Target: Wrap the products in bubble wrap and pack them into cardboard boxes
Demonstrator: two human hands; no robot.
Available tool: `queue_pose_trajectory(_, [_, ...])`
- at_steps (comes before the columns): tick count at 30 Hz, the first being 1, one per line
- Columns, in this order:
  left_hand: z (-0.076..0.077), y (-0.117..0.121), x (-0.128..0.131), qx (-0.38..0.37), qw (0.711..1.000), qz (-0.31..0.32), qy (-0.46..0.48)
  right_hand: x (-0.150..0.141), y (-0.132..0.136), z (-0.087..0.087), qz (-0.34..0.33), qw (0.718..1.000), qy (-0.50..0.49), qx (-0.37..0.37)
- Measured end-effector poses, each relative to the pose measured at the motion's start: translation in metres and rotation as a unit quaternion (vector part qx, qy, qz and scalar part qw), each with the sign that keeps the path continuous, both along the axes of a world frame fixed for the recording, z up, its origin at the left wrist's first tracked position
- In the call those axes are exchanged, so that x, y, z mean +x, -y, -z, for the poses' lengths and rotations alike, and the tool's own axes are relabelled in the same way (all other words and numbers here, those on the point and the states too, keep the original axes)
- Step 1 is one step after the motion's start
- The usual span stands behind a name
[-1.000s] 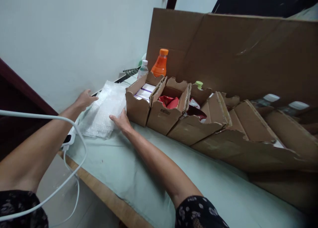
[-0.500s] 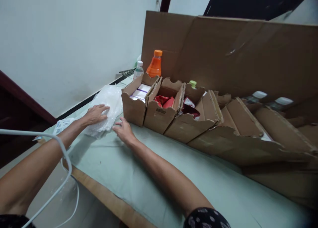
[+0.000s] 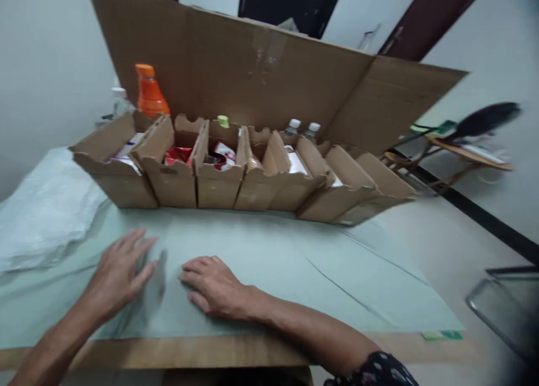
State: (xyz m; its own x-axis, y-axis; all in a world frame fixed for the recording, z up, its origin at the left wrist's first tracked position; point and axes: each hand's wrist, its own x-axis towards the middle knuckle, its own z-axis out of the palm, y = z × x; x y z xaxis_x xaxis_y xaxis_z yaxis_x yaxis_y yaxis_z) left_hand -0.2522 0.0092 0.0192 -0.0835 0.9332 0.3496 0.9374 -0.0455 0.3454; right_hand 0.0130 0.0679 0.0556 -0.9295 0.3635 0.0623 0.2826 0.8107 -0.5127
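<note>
My left hand (image 3: pixel 120 271) hovers over the pale green cloth (image 3: pixel 261 246), its fingers apart and nothing in them. To its right, my right hand (image 3: pixel 214 288) lies palm down on the cloth with fingers loosely extended, holding nothing that I can see. Left of my left hand is a stack of clear bubble wrap (image 3: pixel 46 206), untouched by either hand. Beyond both hands stands a row of several open cardboard bins. The leftmost bin (image 3: pixel 122 184) has white and purple boxes (image 3: pixel 128 147); its neighbour holds red packets (image 3: pixel 179 155), and another bin has a red and white packet (image 3: pixel 225 153).
A tall cardboard panel (image 3: pixel 269 72) rises behind the bins. Before it stand an orange bottle (image 3: pixel 149 94) and several clear bottles with white caps (image 3: pixel 312 129). The table's wooden edge (image 3: pixel 210 352) runs along the front. At right are a wooden stand (image 3: pixel 467 150) and a metal frame (image 3: pixel 484 302).
The view has swung right. Both hands have come away from the bubble wrap, back toward the table's front; my left hand no longer rests on it.
</note>
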Motion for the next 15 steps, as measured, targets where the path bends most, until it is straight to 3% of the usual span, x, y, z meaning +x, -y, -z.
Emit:
queue_pose_trajectory(3, [0.023, 0.012, 0.071, 0.001, 0.993, 0.105, 0.057, 0.035, 0.021, 0.007, -0.034, 0.994, 0.028, 0.102])
queue_pose_trajectory(5, [0.028, 0.014, 0.108, 0.006, 0.987, 0.137, 0.086, 0.057, 0.038, 0.011, -0.055, 0.991, 0.03, 0.114])
queue_pose_trajectory(7, [0.028, 0.011, 0.136, 0.006, 0.984, 0.143, 0.11, 0.081, 0.052, 0.012, -0.095, 0.992, 0.014, 0.081])
queue_pose_trajectory(10, [0.025, 0.005, 0.167, 0.001, 0.981, 0.144, 0.128, 0.126, 0.062, 0.009, -0.141, 0.989, -0.041, -0.029])
queue_pose_trajectory(12, [0.026, 0.001, 0.182, 0.007, 0.981, 0.154, 0.12, 0.162, 0.057, 0.002, -0.079, 0.99, -0.078, -0.085])
queue_pose_trajectory(15, [0.032, 0.0, 0.196, 0.036, 0.981, 0.166, 0.095, 0.219, 0.035, -0.016, 0.143, 0.979, -0.125, -0.077])
